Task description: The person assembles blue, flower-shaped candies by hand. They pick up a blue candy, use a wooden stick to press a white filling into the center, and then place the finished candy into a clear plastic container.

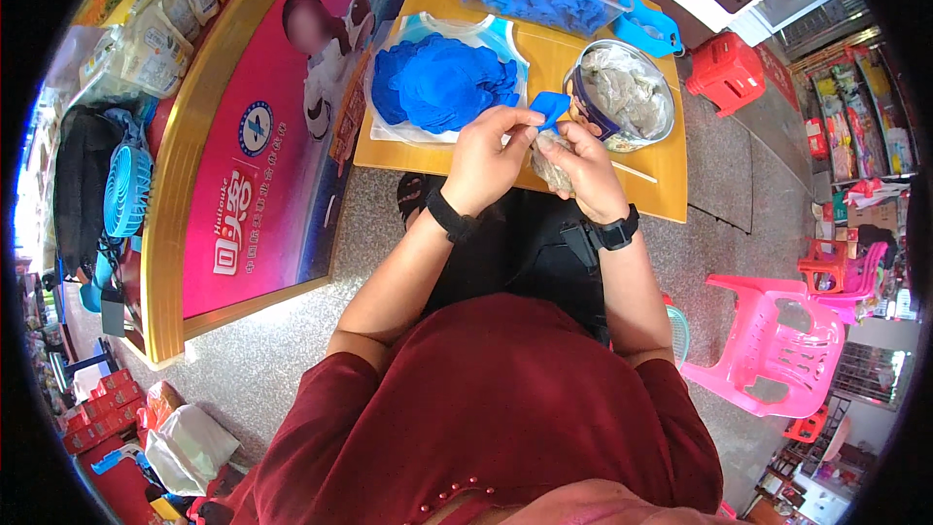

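Over the near edge of the yellow table (pixel 573 47), my two hands meet around a small blue cloth-like piece (pixel 551 108). The fingers of my left hand (pixel 491 157) pinch its left side. My right hand (pixel 591 173) holds its other side with thumb and fingertips, and a greyish-beige lump (pixel 552 167) sits in the same hand, partly covered. Just left of my hands, a heap of flat blue pieces (pixel 442 83) lies on a white and light-blue cloth (pixel 505 34). To their right stands a round tub (pixel 624 141) with crumpled greyish-beige material (pixel 622 87) inside.
A clear plastic box (pixel 544 15) of blue pieces stands at the table's far side, beside a bright blue container (pixel 649 29). A thin stick (pixel 634 172) lies near the tub. Left is a pink-panelled counter (pixel 253 156); right are a red stool (pixel 727 75) and pink chair (pixel 777 345).
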Demonstrator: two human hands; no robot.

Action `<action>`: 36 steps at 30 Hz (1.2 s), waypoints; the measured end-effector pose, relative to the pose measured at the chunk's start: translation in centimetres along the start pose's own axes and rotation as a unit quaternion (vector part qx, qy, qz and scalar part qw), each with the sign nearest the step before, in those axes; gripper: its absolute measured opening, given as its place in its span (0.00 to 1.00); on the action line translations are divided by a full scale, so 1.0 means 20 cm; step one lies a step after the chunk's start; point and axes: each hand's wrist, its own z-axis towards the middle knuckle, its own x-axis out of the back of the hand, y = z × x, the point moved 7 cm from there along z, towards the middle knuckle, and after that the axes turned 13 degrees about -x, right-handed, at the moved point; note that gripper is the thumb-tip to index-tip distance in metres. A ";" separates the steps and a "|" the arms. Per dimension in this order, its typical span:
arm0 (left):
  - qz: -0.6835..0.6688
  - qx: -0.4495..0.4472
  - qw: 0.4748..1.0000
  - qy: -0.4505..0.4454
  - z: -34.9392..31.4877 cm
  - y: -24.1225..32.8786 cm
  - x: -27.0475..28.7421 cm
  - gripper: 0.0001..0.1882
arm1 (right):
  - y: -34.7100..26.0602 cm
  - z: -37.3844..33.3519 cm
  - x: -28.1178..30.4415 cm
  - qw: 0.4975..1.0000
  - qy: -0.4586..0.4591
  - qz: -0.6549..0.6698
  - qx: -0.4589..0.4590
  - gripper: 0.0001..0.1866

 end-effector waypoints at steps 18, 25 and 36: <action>-0.090 0.095 0.991 0.030 -0.04 -0.06 -0.05 0.12 | 0.01 -0.16 0.01 0.995 0.062 0.019 0.082 0.13; -0.050 -0.011 0.999 -0.002 -0.03 -0.01 -0.08 0.15 | 0.02 -0.09 -0.01 0.994 0.058 0.051 0.074 0.19; 0.008 -0.058 0.998 -0.022 -0.02 0.07 -0.07 0.15 | 0.05 -0.08 0.05 0.994 0.096 0.044 -0.008 0.11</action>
